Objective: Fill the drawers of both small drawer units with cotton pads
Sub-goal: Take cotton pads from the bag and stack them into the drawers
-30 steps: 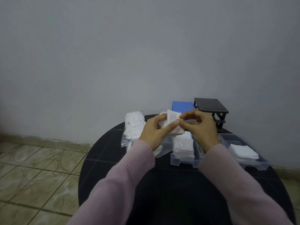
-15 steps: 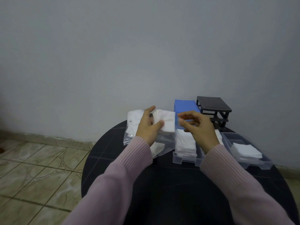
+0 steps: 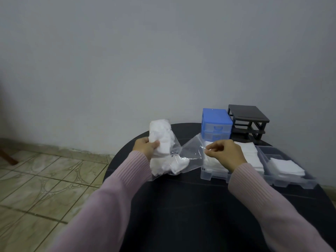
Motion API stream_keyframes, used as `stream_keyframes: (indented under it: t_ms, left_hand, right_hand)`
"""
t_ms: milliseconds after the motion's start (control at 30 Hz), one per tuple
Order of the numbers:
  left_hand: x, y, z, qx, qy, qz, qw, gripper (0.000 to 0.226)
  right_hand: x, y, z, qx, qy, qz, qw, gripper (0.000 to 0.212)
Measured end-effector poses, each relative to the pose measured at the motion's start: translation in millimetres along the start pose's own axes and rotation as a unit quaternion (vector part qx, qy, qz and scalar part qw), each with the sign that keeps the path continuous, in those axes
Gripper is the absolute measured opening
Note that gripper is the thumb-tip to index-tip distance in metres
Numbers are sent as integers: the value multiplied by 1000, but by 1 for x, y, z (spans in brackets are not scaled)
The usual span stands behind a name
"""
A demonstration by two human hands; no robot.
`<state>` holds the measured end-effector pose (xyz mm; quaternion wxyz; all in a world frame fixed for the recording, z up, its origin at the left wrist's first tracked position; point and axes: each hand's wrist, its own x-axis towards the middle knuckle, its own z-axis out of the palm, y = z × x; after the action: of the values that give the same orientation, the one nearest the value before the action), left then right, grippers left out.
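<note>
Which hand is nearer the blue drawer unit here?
Right. The right hand sits just in front of the blue drawer unit, pinching the plastic bag; the left hand grips the bag's far side, farther left.

The round black counter point(image 3: 181, 206) carries a blue drawer unit point(image 3: 216, 124), a black drawer frame point(image 3: 248, 120) beside it, and clear drawers point(image 3: 291, 180) holding white cotton pads point(image 3: 285, 167).

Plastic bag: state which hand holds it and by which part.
Both. The left hand grips the plastic bag around its pad-filled body; the right hand pinches the edge of its open mouth with its fingers.
</note>
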<state>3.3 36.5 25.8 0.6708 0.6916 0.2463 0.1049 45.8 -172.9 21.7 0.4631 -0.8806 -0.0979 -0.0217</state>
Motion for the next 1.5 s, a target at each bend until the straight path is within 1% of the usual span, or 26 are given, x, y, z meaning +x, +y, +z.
stream_keyframes:
  t_ms: [33, 67, 133, 167, 233, 267, 333, 467, 567, 667, 767, 867, 933, 1000, 1033, 1067, 1100, 1200, 1300, 1400, 1467, 1500]
  left_hand:
    - [1, -3, -2, 5, -15, -10, 1000, 29]
    - [2, -6, -3, 16, -28, -15, 999, 29]
    - [5, -12, -6, 42, -43, -15, 998, 30]
    - [6, -15, -8, 52, -50, -11, 997, 28]
    - [9, -19, -11, 59, -62, -9, 996, 23]
    - [9, -20, -12, 59, -67, -10, 996, 24]
    - [9, -21, -11, 64, -73, -4, 995, 29]
    - [6, -22, -8, 62, -96, 5, 993, 37]
    - [7, -22, -7, 74, -104, 10, 992, 37]
    - [8, -25, -8, 85, -103, 13, 991, 33]
    - [7, -26, -7, 90, -107, 15, 990, 22]
    - [7, -26, -7, 96, -110, 18, 989, 34]
    - [7, -27, -7, 104, -111, 17, 988, 42]
    - [9, -28, -8, 102, -111, 13, 988, 48]
    - [9, -28, -8, 96, -109, 12, 989, 46]
    - [8, -28, -7, 90, -107, 12, 990, 41]
    - [8, -27, -7, 87, -105, 13, 991, 37]
    - [9, -27, -7, 92, -103, 14, 990, 38]
    - [8, -26, -7, 97, -100, 15, 990, 40]
    - [7, -24, -5, 106, -96, 18, 990, 37]
    - [7, -23, -4, 106, -87, 19, 990, 37]
    - [8, -22, -4, 105, -81, 20, 991, 38]
  right_hand:
    - [-1, -2, 0, -1, -9, -11, 1000, 6]
    - [-1, -3, 0, 1, -18, -22, 1000, 6]
    - [-1, -5, 3, 16, -46, -34, 998, 10]
    - [-3, -7, 5, 44, -66, -31, 996, 12]
    - [-5, -10, 8, 98, -109, -21, 989, 26]
    - [-6, -11, 9, 99, -127, -20, 987, 32]
    - [-8, -10, 10, 64, -170, -31, 983, 36]
    - [-10, -9, 12, 6, -270, -30, 962, 33]
    - [-13, -14, 15, -5, -317, -50, 947, 32]
    - [-13, -14, 21, -30, -340, -63, 938, 36]
    - [-13, -12, 25, -56, -336, -51, 939, 34]
    - [-12, -10, 29, -17, -319, -30, 947, 27]
    - [-11, -7, 32, -4, -262, -23, 965, 26]
    - [-10, -5, 33, -1, -160, -16, 987, 21]
    - [-9, -3, 32, 1, -116, -9, 993, 19]
    - [-8, -2, 31, 1, -89, -1, 996, 17]
    - [-6, -1, 30, -5, -86, 5, 996, 18]
    - [-4, 3, 31, -54, -137, 11, 989, 25]
    - [0, 5, 32, -106, -151, -18, 983, 10]
    - [-3, -1, 28, -100, -174, -38, 979, 10]
    - [-5, -2, 22, -64, -160, -33, 984, 4]
    - [-5, -2, 20, -41, -150, -28, 987, 7]
